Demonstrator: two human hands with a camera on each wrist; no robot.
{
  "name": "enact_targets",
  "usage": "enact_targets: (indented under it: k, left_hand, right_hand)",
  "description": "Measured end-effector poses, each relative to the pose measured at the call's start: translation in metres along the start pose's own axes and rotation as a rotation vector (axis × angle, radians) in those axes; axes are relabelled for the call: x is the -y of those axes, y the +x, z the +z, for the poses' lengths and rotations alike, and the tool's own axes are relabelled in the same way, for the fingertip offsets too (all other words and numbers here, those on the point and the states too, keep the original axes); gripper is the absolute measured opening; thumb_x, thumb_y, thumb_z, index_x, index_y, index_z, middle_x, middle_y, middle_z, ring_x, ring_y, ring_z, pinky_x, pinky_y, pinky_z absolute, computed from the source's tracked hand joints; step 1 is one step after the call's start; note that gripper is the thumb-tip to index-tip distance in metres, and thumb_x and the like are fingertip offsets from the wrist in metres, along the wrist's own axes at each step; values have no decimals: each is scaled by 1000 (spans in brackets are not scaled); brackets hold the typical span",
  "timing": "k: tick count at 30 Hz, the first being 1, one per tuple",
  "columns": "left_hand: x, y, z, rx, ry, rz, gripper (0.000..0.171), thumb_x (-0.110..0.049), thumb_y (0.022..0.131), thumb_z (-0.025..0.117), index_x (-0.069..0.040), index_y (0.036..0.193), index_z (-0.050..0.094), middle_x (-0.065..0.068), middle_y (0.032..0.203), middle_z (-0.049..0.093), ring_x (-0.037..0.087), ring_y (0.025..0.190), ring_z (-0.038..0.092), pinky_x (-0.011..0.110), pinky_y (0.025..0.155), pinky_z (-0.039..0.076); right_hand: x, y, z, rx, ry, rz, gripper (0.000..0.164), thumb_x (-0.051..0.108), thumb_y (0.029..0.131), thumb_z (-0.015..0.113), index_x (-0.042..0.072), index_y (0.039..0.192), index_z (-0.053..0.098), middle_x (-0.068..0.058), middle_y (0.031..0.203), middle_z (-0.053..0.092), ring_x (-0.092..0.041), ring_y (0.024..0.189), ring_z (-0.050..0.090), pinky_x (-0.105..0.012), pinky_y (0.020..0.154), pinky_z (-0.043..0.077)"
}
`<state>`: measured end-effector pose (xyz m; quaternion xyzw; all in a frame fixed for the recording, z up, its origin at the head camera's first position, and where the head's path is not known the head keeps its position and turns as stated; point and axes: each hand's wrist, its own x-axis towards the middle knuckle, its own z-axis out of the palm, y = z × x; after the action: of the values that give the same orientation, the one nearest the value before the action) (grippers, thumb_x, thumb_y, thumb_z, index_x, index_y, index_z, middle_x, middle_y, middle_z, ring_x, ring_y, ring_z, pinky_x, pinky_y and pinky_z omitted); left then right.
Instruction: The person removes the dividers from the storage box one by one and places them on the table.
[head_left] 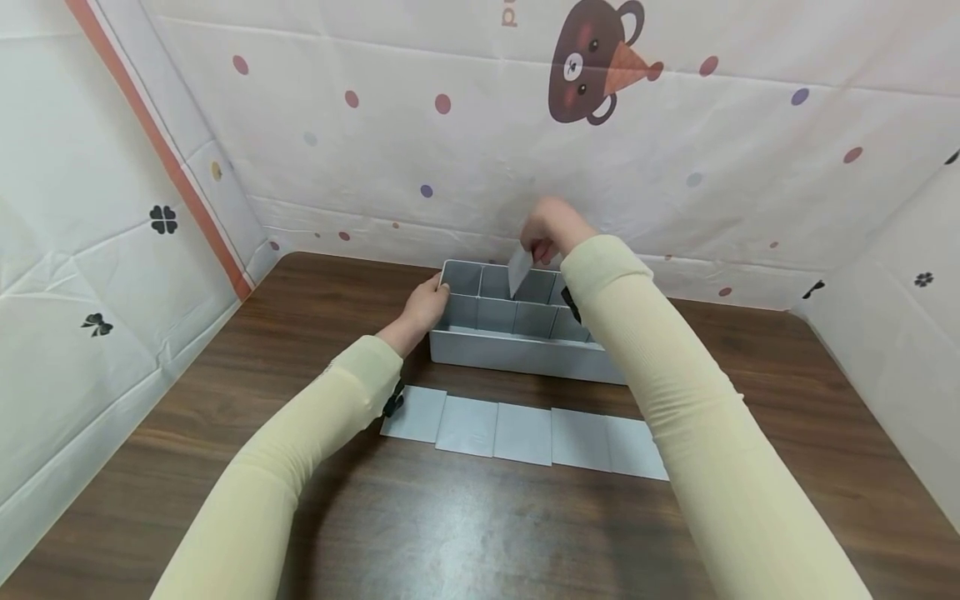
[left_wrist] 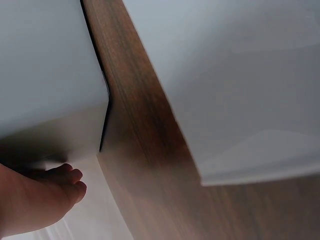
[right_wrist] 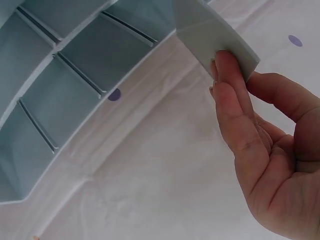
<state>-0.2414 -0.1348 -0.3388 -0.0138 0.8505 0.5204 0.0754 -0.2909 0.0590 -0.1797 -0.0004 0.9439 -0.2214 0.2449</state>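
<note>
A grey organizer box (head_left: pixel 525 354) with a long middle wall and several compartments stands near the back of the table. My left hand (head_left: pixel 426 307) holds its left end, thumb at the rim; in the left wrist view, the fingers (left_wrist: pixel 70 182) lie against the box's end wall (left_wrist: pixel 50 65). Above the back row, my right hand (head_left: pixel 551 229) pinches a thin grey divider panel (head_left: pixel 519 268) between thumb and fingers. The panel is tilted, its lower end in the back row's opening. In the right wrist view, the divider panel (right_wrist: pixel 215 40) stands out from the fingertips (right_wrist: pixel 227 62).
Several flat grey panels (head_left: pixel 522 433) lie in a row on the brown wood table (head_left: pixel 420 517), in front of the box. My right forearm covers the row's right end and the box's right part. A patterned white sheet (head_left: pixel 480 133) hangs close behind the box.
</note>
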Motion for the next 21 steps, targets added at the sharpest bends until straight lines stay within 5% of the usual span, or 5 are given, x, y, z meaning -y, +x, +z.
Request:
enact_targets:
  k: [10, 15, 21]
  left_hand:
    - [-1, 0, -1, 4, 9, 1, 55, -23, 112, 29, -2, 163, 21, 16, 171, 23, 31, 160, 22, 45, 130, 24]
    - [-2, 0, 0, 4, 19, -3, 55, -23, 112, 28, -3, 163, 21, 16, 170, 24, 31, 159, 23, 45, 130, 25]
    - [0, 1, 0, 10, 4, -14, 55, -24, 113, 27, -4, 163, 19, 14, 172, 22, 30, 160, 21, 46, 131, 23]
  right_hand:
    - [-1, -12, -18, -48, 73, -46, 43, 7, 101, 55, -10, 140, 52, -12, 99, 63, -9, 64, 63, -23, 73, 62]
    - [-6, -20, -30, -92, 127, -78, 45, 10, 100, 60, -8, 140, 54, -8, 94, 64, -7, 62, 62, -21, 62, 60]
    - [-15, -29, -45, -113, 167, -120, 44, 14, 101, 62, -4, 141, 57, -10, 106, 66, -7, 67, 63, -23, 65, 61]
